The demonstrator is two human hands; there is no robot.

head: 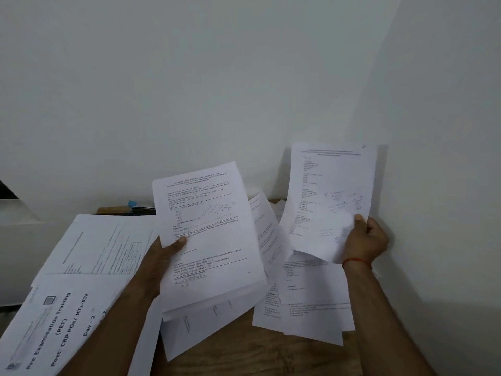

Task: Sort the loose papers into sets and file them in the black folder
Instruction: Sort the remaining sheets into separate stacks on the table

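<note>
Holding printed papers in 2 hands above a paper-strewn wooden table [244, 354].
Head view: the left hand [162, 252] grips a thick stack [208, 240], thumb pressed on its front; the right hand [366, 240] pinches 1 sheet [325, 191] at its lower corner. Loose papers [306, 302] lie beneath, a cover page [62, 318] at left. Whether the dark object [122, 211] by the wall is the folder, I cannot tell.

Plain white wall [189, 77] across the whole upper view, meeting a second white wall [447, 118] on the right in a corner. Below, brown wooden desk [244, 346], far right corner pushed into that meeting. Dim, even light, with soft grey shadows on the right.
</note>
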